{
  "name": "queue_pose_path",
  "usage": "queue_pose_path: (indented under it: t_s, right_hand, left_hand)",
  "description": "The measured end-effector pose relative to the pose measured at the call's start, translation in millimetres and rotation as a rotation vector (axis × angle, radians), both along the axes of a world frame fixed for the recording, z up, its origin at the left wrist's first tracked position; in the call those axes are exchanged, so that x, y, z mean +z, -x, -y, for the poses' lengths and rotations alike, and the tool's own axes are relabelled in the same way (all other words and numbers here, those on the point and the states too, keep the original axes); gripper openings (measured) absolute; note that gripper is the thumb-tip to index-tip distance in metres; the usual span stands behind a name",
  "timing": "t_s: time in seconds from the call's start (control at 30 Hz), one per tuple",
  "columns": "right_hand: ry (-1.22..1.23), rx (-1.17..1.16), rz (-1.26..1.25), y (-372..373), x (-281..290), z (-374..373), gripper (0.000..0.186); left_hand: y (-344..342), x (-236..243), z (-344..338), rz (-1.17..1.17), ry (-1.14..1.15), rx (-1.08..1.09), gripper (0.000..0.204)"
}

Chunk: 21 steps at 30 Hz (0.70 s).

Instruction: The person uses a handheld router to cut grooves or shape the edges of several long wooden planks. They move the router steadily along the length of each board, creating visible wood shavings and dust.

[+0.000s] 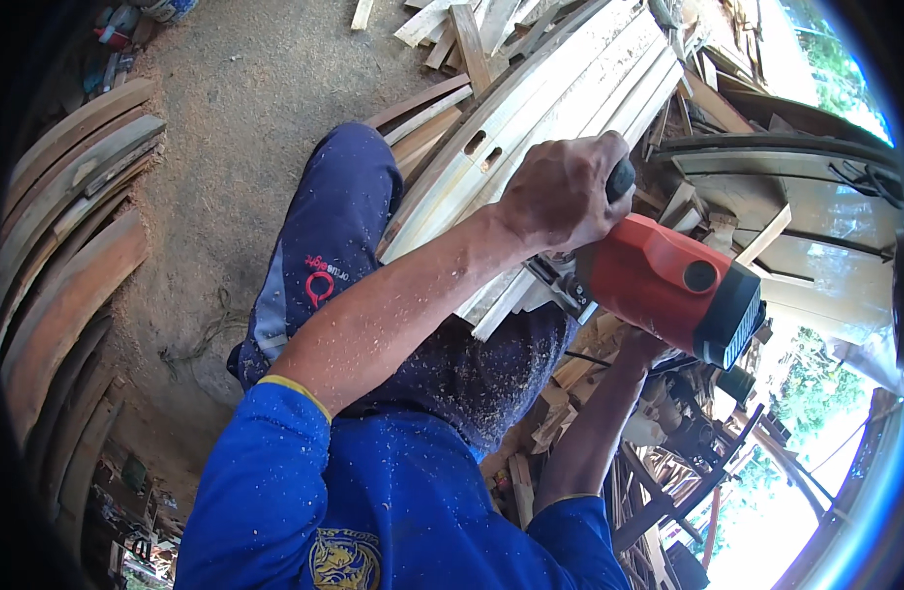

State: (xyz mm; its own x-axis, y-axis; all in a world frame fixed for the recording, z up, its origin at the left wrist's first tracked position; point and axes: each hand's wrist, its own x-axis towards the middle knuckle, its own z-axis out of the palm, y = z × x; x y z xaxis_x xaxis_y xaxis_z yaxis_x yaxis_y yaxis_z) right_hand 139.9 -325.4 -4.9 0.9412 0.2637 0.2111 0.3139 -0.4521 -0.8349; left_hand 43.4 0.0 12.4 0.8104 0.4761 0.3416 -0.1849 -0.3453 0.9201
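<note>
A red and black plunge router stands tilted on the end of pale wooden boards, its metal base against the wood. My left hand is closed round the router's black knob. On the router's other side, my right hand curls in against it, with most of the fingers hidden behind the body. Several long boards lie side by side across my lap. Two dark slots are cut into one of them. Where the bit meets the wood is hidden.
Curved wooden pieces are stacked along the left. Offcuts lie beyond the boards, and more scrap wood is heaped to the right. Sawdust covers the floor and my trousers. A pale panel stands at the right.
</note>
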Motion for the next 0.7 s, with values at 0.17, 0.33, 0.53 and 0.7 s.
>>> queue_pose_path:
  t_s: [0.17,0.33,0.53,0.7]
  right_hand:
    - [-0.036,0.014,0.007,-1.0,-16.9,-9.2,0.053]
    - [-0.037,-0.001,0.018,-3.6,-23.1,-7.4,0.054]
    - [0.038,0.030,-0.025,-6.2,-2.4,8.6,0.055]
    - [0.041,0.056,-0.030,-8.4,-12.8,2.1,0.055]
  left_hand:
    - [4.2,-18.2,-0.8,0.031,-0.028,0.049,0.028]
    - [2.2,-14.4,-1.9,0.018,-0.037,0.081,0.026]
    - [-5.6,9.1,-4.1,-0.028,-0.012,0.013,0.027]
    - [-0.2,-8.0,-1.2,0.029,0.017,0.042,0.027]
